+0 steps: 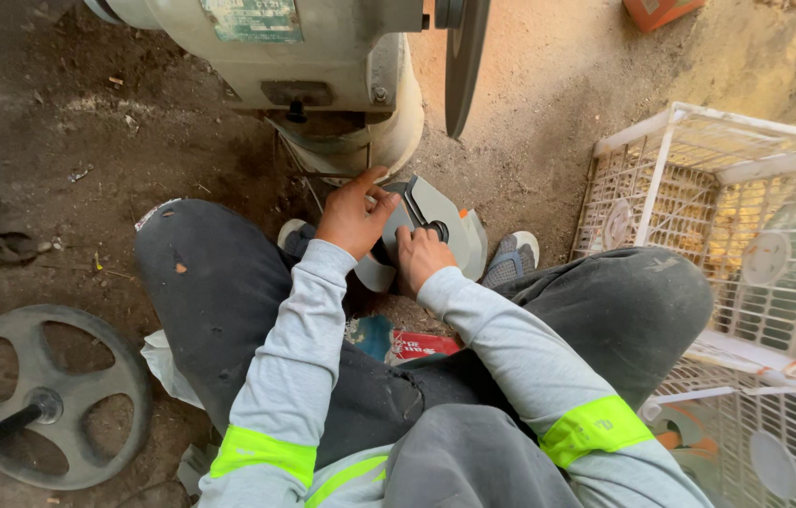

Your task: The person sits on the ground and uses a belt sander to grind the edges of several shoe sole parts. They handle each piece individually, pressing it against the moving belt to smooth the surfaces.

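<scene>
Grey flat metal disc with a dark centre hub [431,226], stiff and likely weighty: left hand [353,214] clasps its rim, right hand [422,256] clamps beside the hub.

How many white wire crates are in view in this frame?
2. One white wire crate stands at the right beside the person's knee; a second crate sits below it at the lower right corner, partly cut off. Others may lie out of frame.
</scene>
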